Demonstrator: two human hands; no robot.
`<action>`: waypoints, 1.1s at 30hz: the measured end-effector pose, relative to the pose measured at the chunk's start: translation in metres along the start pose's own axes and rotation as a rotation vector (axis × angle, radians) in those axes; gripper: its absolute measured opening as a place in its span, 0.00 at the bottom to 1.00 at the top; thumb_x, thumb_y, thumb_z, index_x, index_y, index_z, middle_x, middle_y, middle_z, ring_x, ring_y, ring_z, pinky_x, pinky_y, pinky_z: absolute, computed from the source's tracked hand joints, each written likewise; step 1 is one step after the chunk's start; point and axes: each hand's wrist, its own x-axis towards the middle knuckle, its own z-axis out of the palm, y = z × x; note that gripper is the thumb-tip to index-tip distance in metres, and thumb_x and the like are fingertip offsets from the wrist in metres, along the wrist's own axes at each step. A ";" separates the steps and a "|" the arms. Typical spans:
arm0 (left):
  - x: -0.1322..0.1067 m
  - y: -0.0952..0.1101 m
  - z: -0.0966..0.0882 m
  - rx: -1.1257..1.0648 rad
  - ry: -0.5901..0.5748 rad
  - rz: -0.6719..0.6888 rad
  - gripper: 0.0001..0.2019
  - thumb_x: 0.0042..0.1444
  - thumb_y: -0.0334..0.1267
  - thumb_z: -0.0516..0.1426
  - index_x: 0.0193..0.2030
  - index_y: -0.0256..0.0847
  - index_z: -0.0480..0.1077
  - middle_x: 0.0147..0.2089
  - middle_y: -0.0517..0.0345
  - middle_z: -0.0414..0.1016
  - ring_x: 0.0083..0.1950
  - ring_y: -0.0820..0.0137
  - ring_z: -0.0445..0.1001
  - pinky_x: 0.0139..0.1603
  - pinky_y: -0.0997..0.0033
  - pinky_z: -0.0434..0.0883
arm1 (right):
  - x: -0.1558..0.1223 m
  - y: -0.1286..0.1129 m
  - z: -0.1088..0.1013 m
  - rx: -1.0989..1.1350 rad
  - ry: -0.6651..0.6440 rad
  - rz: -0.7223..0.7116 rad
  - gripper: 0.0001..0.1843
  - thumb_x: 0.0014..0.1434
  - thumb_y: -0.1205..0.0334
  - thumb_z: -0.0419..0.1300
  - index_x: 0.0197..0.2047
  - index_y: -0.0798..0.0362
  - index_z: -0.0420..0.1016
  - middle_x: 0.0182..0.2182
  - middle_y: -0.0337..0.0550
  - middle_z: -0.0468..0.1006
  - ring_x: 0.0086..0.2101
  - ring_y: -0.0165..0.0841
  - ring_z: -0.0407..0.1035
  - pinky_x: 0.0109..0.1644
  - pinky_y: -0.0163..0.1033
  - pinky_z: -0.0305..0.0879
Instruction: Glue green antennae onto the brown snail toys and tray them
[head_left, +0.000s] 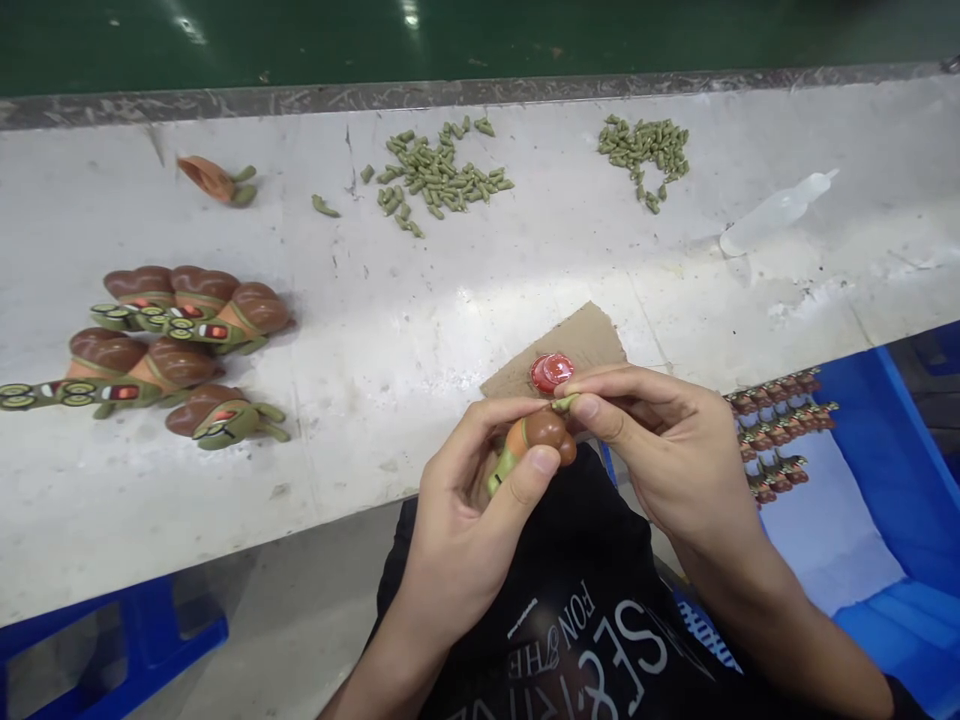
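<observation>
- Left hand [476, 525]: narrow curled grip around a brown-shelled toy snail [544, 435], held just off the bench edge, above the lap.
- Right hand [660, 445]: narrow thumb-and-forefinger pinch on a small olive-green peg [565, 402], just beside the snail's shell; contact between the two hidden, cannot tell.
- Step in hand, judged: small peg brought up to the snail body by both hands.
- Next move, judged: calls for a steady pinch and close alignment, the peg being tiny.
- Nearby: round red plastic cap [551, 372] on a cardboard scrap [577, 345], just beyond the fingers.
- On the scratched white workbench [360, 420]: loose heaps of olive-green pegs [439, 175], a clear plastic squeeze bottle [776, 212], a group of toy snails [255, 308].
- Right of the bench: blue plastic crate [877, 400] holding rows of small brown parts [776, 400].
- Writing: white print, upside down, on a black T-shirt [570, 600]; "FOR THE" roughly readable, larger word unclear. No brand or label legible on the toys.
</observation>
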 end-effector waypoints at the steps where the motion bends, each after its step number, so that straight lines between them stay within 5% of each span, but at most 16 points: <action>1: 0.000 0.001 0.000 0.019 0.005 0.005 0.06 0.78 0.43 0.71 0.58 0.59 0.88 0.51 0.65 0.91 0.52 0.72 0.89 0.57 0.77 0.83 | -0.001 -0.001 0.001 -0.026 0.003 -0.012 0.03 0.69 0.61 0.81 0.44 0.41 0.96 0.44 0.41 0.94 0.45 0.41 0.90 0.51 0.45 0.92; 9: 0.000 0.005 -0.003 0.163 0.004 0.106 0.11 0.75 0.37 0.72 0.58 0.61 0.88 0.54 0.66 0.90 0.58 0.71 0.88 0.63 0.78 0.81 | -0.007 -0.010 0.003 -0.148 -0.044 -0.117 0.08 0.71 0.67 0.77 0.46 0.42 0.95 0.45 0.40 0.93 0.47 0.38 0.88 0.52 0.42 0.89; 13: -0.001 0.003 -0.008 0.143 0.006 0.074 0.08 0.77 0.42 0.70 0.58 0.60 0.87 0.50 0.63 0.90 0.50 0.68 0.89 0.54 0.75 0.85 | 0.000 -0.021 -0.002 -0.162 -0.111 -0.154 0.07 0.70 0.64 0.79 0.48 0.40 0.95 0.47 0.41 0.94 0.48 0.40 0.89 0.52 0.45 0.90; 15: 0.001 0.001 -0.012 0.075 0.032 0.069 0.07 0.80 0.45 0.67 0.59 0.57 0.86 0.46 0.60 0.89 0.44 0.67 0.88 0.47 0.73 0.85 | 0.019 -0.026 -0.012 -0.215 -0.076 -0.223 0.10 0.70 0.61 0.80 0.53 0.40 0.95 0.47 0.41 0.94 0.44 0.40 0.89 0.49 0.47 0.90; 19: 0.008 -0.001 -0.018 -0.070 0.126 0.058 0.09 0.82 0.48 0.63 0.55 0.50 0.84 0.41 0.55 0.87 0.37 0.65 0.85 0.34 0.72 0.81 | 0.094 -0.027 -0.046 -0.666 0.273 -0.373 0.11 0.76 0.61 0.71 0.57 0.50 0.93 0.52 0.51 0.92 0.42 0.42 0.87 0.50 0.51 0.87; 24: 0.006 0.006 -0.012 -0.124 0.203 -0.043 0.12 0.76 0.52 0.68 0.50 0.46 0.85 0.39 0.56 0.83 0.33 0.68 0.79 0.29 0.73 0.77 | 0.180 -0.012 -0.073 -0.957 0.412 -0.266 0.11 0.71 0.69 0.68 0.52 0.60 0.92 0.56 0.64 0.88 0.44 0.49 0.85 0.65 0.61 0.78; 28: 0.000 0.012 -0.002 -0.120 0.283 -0.108 0.14 0.75 0.53 0.69 0.48 0.45 0.84 0.39 0.56 0.80 0.34 0.68 0.75 0.30 0.74 0.74 | 0.201 -0.004 -0.072 -1.024 0.443 -0.238 0.09 0.70 0.68 0.67 0.45 0.59 0.91 0.51 0.67 0.88 0.50 0.58 0.83 0.65 0.64 0.75; 33: 0.000 0.017 0.001 -0.163 0.282 -0.120 0.16 0.69 0.54 0.74 0.49 0.44 0.85 0.42 0.55 0.79 0.35 0.69 0.75 0.31 0.73 0.75 | 0.199 -0.010 -0.072 -1.032 0.409 -0.244 0.09 0.68 0.73 0.67 0.37 0.54 0.88 0.45 0.60 0.91 0.49 0.56 0.85 0.61 0.61 0.78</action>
